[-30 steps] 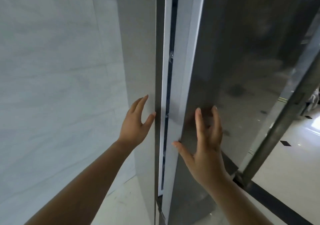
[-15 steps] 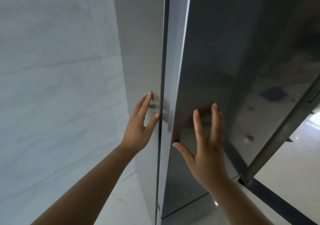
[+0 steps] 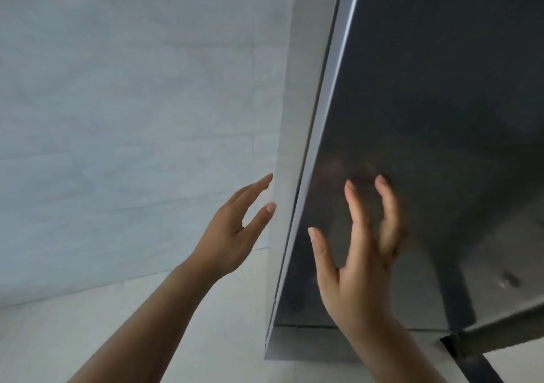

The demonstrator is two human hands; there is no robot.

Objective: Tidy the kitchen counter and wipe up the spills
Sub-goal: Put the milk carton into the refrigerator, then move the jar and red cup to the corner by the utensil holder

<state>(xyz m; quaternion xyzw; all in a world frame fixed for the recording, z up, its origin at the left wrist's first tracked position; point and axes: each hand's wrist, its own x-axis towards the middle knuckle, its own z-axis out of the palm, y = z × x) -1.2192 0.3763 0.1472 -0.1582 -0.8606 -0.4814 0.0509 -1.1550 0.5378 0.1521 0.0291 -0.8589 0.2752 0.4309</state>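
Note:
A tall grey refrigerator fills the right half of the head view, its dark glossy door (image 3: 426,117) lying flat against the light grey side panel (image 3: 297,147). My left hand (image 3: 232,235) is open beside the side panel, fingertips at its edge. My right hand (image 3: 359,253) is open in front of the door face, fingers spread and slightly blurred, with a faint reflection above them. Neither hand holds anything. No counter or spill is in view.
A pale marbled wall (image 3: 132,117) takes up the left half. Light floor (image 3: 147,338) runs below it and under the refrigerator. A dark strip (image 3: 477,362) crosses the floor at the bottom right.
The gap at the refrigerator door's edge has disappeared; the door now lies shut against the body. Both hands have drawn slightly back from it, and the view has tilted.

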